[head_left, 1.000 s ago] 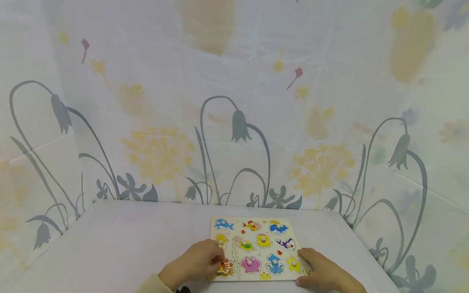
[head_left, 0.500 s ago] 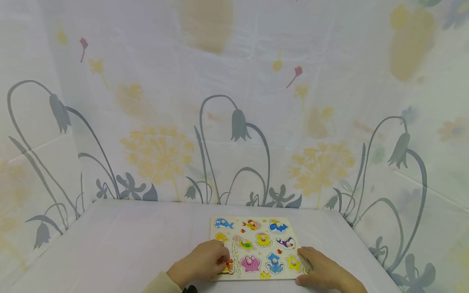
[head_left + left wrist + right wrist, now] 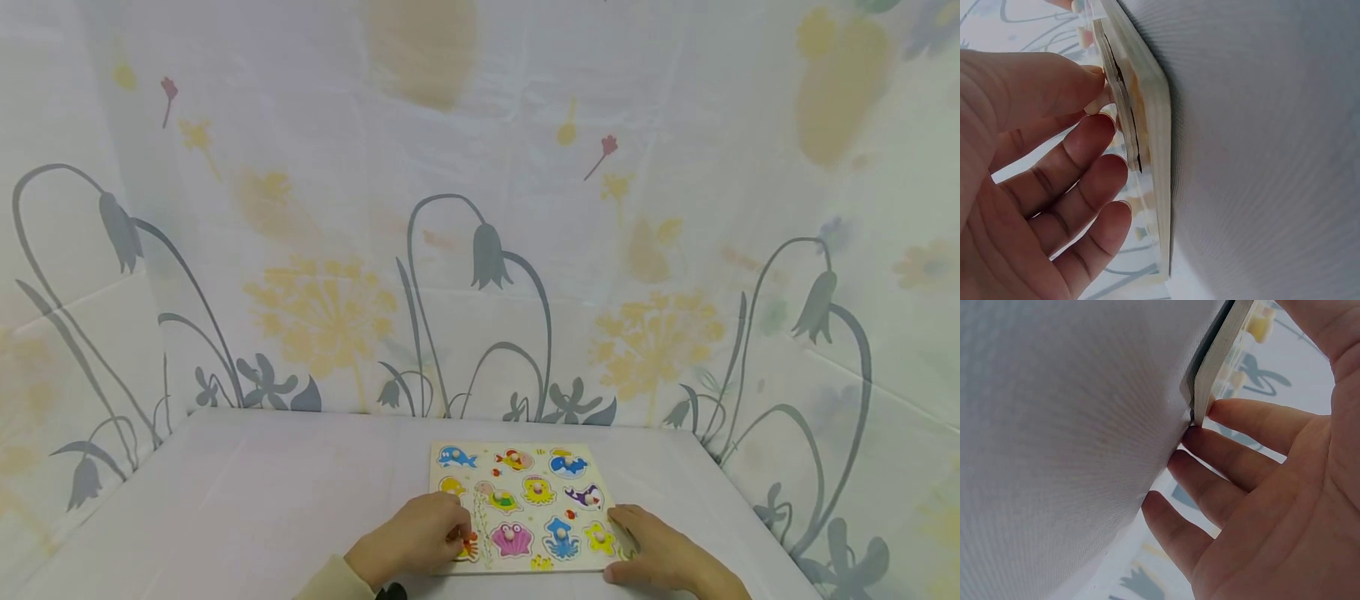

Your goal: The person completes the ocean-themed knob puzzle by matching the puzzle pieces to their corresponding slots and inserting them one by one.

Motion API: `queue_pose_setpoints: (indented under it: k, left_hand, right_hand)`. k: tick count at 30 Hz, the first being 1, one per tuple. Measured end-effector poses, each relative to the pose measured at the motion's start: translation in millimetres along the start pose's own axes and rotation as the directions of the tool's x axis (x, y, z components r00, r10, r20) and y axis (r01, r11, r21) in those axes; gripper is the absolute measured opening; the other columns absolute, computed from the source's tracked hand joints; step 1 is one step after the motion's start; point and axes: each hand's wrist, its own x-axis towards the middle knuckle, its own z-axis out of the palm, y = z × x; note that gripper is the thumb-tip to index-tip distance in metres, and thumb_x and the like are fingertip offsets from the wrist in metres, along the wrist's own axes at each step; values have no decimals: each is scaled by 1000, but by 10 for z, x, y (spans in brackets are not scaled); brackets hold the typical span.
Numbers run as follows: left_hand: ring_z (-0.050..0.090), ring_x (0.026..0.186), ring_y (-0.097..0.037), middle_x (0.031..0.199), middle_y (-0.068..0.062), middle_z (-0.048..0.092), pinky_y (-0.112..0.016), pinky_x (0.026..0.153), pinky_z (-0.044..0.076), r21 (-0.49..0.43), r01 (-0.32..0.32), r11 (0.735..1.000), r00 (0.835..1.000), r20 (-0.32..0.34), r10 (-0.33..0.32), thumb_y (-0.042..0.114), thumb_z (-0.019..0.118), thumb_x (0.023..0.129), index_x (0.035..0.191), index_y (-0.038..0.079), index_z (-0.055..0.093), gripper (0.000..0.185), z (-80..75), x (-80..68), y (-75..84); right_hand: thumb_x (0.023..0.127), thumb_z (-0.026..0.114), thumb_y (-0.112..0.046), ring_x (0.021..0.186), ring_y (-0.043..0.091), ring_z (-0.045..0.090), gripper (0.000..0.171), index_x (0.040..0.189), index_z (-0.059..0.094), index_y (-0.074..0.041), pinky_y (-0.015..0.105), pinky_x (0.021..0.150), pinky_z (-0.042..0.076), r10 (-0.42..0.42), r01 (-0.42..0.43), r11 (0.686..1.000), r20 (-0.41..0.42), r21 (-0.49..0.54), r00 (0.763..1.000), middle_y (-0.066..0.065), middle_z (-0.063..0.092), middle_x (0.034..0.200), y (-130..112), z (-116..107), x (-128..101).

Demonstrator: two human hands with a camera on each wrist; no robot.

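Observation:
A wooden peg puzzle board with colourful sea-animal pieces lies flat on the white table. My left hand sits over its near left corner. Its thumb and forefinger pinch the small peg of the orange crab piece, which is mostly hidden under the fingers. In the left wrist view the piece's edge sits against the board's side. My right hand rests with relaxed, straight fingers on the near right corner of the board, and those fingers touch the board's edge.
The table is covered in white cloth. Flower-printed fabric walls close it in at the back and on both sides. The other pieces, among them a pink shell and a blue octopus, sit in their slots.
My left hand has slid slightly to the right over the orange piece and now hides more of it. The right hand and the board have stayed in place.

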Motion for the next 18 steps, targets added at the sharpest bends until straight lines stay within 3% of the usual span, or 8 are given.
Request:
queue_pose_setpoints:
  k: [11, 18]
  left_hand:
    - [40, 65, -1, 68, 15, 45, -19, 63, 37, 32, -26, 999, 1000, -2, 26, 14, 70, 80, 78, 19, 70, 5, -27, -4, 36]
    - [41, 65, -2, 68, 14, 46, -21, 61, 37, 26, -5, 1000, 1000, 12, 5, 16, 71, 80, 78, 19, 70, 4, -20, -4, 22]
  right_hand:
    - [59, 85, -48, 127, 42, 41, 91, 132, 53, -3, 60, 102, 30, -14, 14, 1000, -9, -25, 1000, 19, 48, 136, -15, -14, -18]
    - [61, 84, -47, 128, 42, 40, 90, 132, 53, -2, 59, 103, 29, -19, 19, 999, 0, -35, 1000, 20, 47, 137, -15, -11, 3]
